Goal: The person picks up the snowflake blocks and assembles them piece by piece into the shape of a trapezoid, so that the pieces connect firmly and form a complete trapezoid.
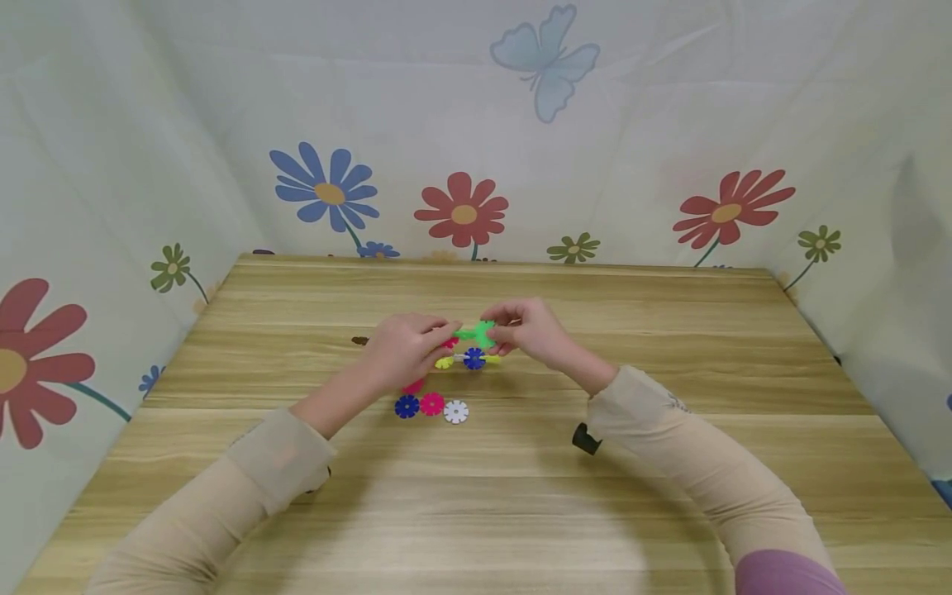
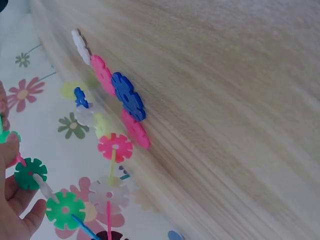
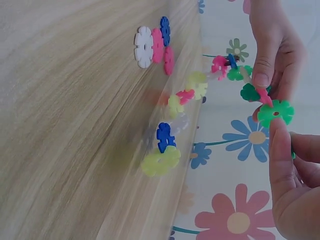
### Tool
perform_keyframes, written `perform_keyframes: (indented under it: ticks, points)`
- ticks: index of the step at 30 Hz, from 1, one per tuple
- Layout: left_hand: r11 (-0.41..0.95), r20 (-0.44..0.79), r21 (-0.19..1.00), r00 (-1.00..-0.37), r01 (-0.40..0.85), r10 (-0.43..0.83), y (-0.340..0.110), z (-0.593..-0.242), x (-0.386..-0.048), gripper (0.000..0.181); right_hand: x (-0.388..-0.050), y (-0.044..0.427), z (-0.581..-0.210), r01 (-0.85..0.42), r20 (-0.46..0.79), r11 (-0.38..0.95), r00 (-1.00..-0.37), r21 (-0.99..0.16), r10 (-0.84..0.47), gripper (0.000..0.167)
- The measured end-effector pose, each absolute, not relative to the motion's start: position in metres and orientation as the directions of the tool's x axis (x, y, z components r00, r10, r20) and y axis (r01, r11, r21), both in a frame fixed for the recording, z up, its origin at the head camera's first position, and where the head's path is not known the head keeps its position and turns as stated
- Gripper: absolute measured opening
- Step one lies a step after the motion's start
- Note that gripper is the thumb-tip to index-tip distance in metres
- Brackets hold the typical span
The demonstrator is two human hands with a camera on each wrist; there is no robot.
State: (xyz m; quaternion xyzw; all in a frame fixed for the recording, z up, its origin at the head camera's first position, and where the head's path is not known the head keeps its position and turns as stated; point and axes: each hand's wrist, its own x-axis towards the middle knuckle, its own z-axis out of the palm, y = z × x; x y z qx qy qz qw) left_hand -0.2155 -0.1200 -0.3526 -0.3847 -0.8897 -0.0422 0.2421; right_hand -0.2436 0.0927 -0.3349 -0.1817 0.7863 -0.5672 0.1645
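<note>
A chain of interlocking notched plastic discs in several colours hangs from the hands and curves over the tabletop. At its raised end, my right hand (image 1: 531,335) pinches a bright green disc (image 3: 275,113) between thumb and fingers. Beside it, my left hand (image 1: 405,351) grips the chain around a dark green disc (image 2: 31,174), with a pink disc edge-on between the two greens. Lower in the chain are a blue disc (image 1: 474,358) and a yellow disc (image 3: 161,161). Whether the bright green disc is fully slotted in is hidden by the fingertips.
Loose discs lie on the wooden table (image 1: 476,512) nearer me: a blue one (image 1: 406,406), a pink one (image 1: 432,404), a white one (image 1: 456,411) and another pink disc (image 1: 412,386). A black object (image 1: 586,439) shows by the right cuff. Flowered cloth (image 1: 632,165) surrounds the table.
</note>
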Motion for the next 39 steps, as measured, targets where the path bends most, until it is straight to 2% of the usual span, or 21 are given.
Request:
perform_keyframes:
  ticks: [4,14,22,27,34,39]
  points:
    - [0.68,0.468,-0.166,-0.55,0.715,0.692,-0.116,-0.353,-0.214,0.034,-0.242,0.092,-0.333,-0.091,-0.067,0.307,-0.881,-0.947,-0.469,0.022]
    - [0.677,0.441,-0.186,-0.555,0.712,0.705,-0.112,-0.353,-0.21,0.033,-0.237,0.089,-0.327,-0.036,-0.101,0.302,-0.899,-0.953,-0.425,0.02]
    - [0.66,0.439,-0.201,-0.535,0.724,0.722,-0.112,-0.354,-0.21,0.032,-0.239,0.088,-0.333,-0.005,-0.114,0.273,-0.902,-0.962,-0.417,0.019]
    - [0.667,0.405,-0.193,-0.561,0.719,0.722,-0.111,-0.353,-0.214,0.032,-0.241,0.088,-0.339,0.003,-0.111,0.254,-0.905,-0.967,-0.411,0.021]
    - [0.694,0.399,-0.168,-0.595,0.7,0.698,-0.119,-0.353,-0.224,0.033,-0.247,0.087,-0.348,0.001,-0.079,0.197,-0.919,-0.98,-0.387,0.035]
    - [0.739,0.39,-0.146,-0.649,0.657,0.654,-0.13,-0.353,-0.23,0.034,-0.248,0.083,-0.357,0.011,-0.08,0.191,-0.931,-0.981,-0.357,0.03]
